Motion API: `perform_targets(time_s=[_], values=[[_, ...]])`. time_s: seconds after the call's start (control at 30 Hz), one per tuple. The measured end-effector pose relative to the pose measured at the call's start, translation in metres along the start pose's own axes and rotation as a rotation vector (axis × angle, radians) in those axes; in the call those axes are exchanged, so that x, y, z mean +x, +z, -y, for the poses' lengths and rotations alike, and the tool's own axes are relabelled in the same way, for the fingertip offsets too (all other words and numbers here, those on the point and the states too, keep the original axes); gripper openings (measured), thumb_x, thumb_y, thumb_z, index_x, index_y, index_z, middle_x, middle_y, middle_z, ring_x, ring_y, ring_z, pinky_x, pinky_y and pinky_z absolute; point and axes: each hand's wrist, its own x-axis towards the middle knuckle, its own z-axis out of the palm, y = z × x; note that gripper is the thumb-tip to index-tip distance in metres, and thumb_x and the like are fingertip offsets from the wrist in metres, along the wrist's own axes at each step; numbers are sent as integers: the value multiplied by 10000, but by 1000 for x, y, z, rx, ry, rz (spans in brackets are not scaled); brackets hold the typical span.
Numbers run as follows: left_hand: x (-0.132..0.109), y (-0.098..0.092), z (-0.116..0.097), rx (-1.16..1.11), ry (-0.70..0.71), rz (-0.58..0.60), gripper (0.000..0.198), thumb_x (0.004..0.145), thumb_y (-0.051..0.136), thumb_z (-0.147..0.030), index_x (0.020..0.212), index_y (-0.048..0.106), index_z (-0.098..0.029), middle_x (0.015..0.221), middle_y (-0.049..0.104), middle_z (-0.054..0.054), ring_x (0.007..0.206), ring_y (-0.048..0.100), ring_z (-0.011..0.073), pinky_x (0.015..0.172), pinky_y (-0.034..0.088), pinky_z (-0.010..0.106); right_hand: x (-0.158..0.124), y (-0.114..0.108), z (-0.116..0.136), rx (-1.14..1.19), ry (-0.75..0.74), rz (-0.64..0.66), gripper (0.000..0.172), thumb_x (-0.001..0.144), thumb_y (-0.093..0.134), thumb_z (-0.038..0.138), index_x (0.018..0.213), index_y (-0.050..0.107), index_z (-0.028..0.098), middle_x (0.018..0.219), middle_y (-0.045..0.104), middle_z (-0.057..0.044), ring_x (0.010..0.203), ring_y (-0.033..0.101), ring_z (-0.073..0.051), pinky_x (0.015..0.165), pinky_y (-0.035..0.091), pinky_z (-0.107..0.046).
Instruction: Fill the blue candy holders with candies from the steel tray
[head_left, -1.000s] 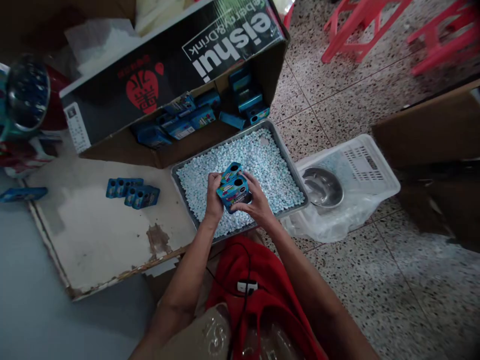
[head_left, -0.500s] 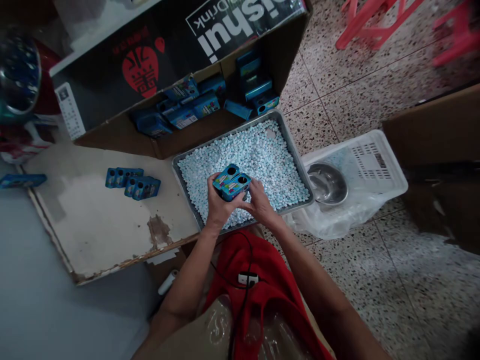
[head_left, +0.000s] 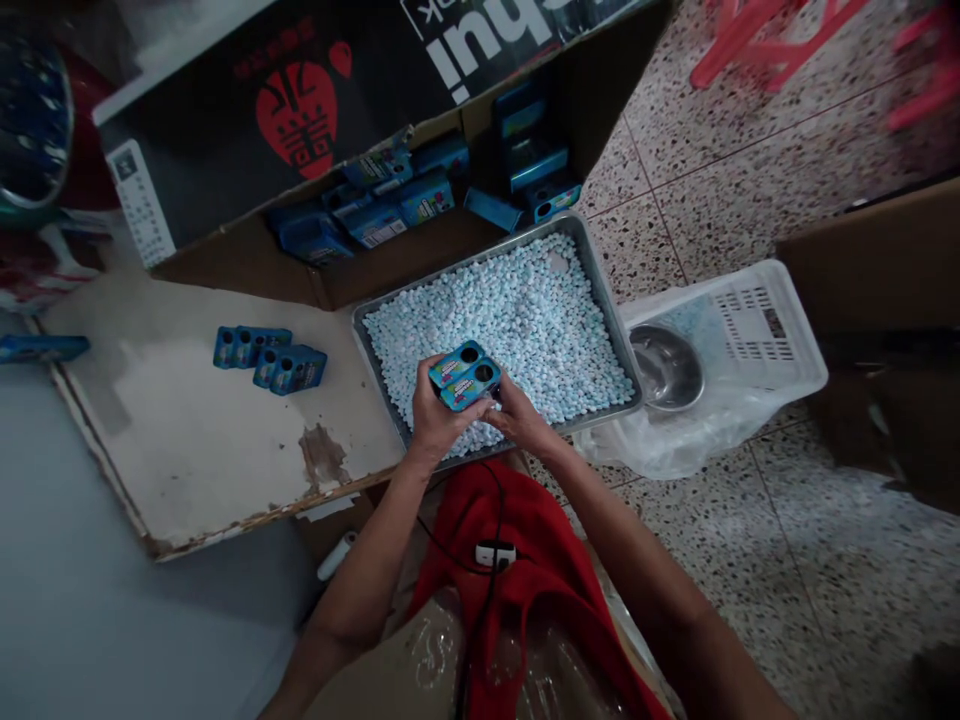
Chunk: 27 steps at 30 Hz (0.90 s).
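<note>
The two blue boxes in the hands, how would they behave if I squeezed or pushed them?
The blue boxes look like printed card with round cut-outs, so they may dent under firm fingers. Flat sides suggest sliding rather than rolling. Weight is hard to judge.

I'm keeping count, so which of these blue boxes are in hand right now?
The pair held by the left hand and right hand above the pellet tray; the other blue boxes sit untouched.
</note>
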Motion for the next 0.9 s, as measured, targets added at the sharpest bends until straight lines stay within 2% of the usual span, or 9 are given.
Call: perform_targets(time_s=[0.1, 0.17, 0.23, 0.3, 0.4, 0.53, 0.6, 0.7, 0.9], values=[[-4, -15, 5, -11, 46, 11, 777, 620, 989, -319, 1257, 549, -252, 1214, 720, 64, 1092, 749, 246, 987, 620, 386, 6, -11, 4, -156, -35, 74, 899, 891, 764, 690, 1637, 461, 292, 1692, 492, -160, 1533, 507, -390, 1267, 436, -607], [-6, -33, 11, -5, 43, -16, 740, 659, 969, -338, 1265, 553, -253, 1233, 712, 69, 1102, 744, 245, 992, 619, 392, 22, -30, 12, -283, -93, 134, 680, 902, 782, 619, 1494, 637, 316, 1636, 569, -133, 1501, 545, -379, 1240, 455, -613], [-8, -55, 19, 35, 13, -93, 745, 656, 975, -366, 1261, 554, -251, 1207, 710, 61, 1060, 741, 236, 956, 625, 385, 52, -50, 21, -376, -181, 148, 404, 982, 689, 504, 1335, 746, 317, 1501, 693, -96, 1402, 633, -337, 1198, 484, -587], [-10, -80, 28, 83, -20, -185, 777, 613, 999, -397, 1236, 559, -252, 1132, 714, 38, 974, 732, 222, 883, 631, 367, 95, -57, 28, -449, -301, 115, 313, 1020, 575, 385, 1219, 792, 280, 1336, 783, -77, 1275, 701, -300, 1167, 494, -548], [-15, -111, 37, 143, -64, -283, 783, 584, 1011, -408, 1213, 570, -257, 1062, 715, 16, 897, 715, 212, 813, 629, 355, 166, -34, 32, -573, -454, 234, 321, 1014, 509, 289, 1070, 822, 248, 1177, 827, -66, 1162, 726, -281, 1154, 480, -518], [-24, -128, 45, 242, -66, -322, 778, 588, 1005, -409, 1217, 582, -238, 1085, 709, 42, 934, 714, 233, 836, 632, 380, 229, 28, 31, -766, -459, 539, 321, 1036, 511, 313, 1127, 802, 212, 1205, 811, -88, 1211, 674, -283, 1139, 474, -475], [-27, -127, 49, 293, -58, -327, 781, 578, 1005, -408, 1216, 591, -234, 1085, 706, 42, 936, 712, 237, 845, 628, 384, 239, 49, 29, -885, -436, 666, 333, 1039, 548, 380, 1202, 773, 195, 1228, 790, -100, 1243, 637, -290, 1123, 470, -470], [-29, -121, 58, 302, -58, -311, 789, 577, 1000, -405, 1225, 582, -240, 1095, 700, 35, 945, 714, 233, 847, 617, 367, 233, 58, 28, -994, -415, 767, 391, 1005, 626, 475, 1261, 744, 205, 1258, 761, -98, 1307, 587, -325, 1127, 442, -506], [-27, -105, 61, 271, -47, -240, 744, 640, 967, -372, 1256, 569, -243, 1149, 703, 41, 1003, 722, 236, 886, 608, 361, 194, 26, 38, -1236, -250, 777, 619, 876, 764, 573, 1379, 697, 217, 1428, 683, -171, 1312, 629, -429, 1066, 487, -523]])
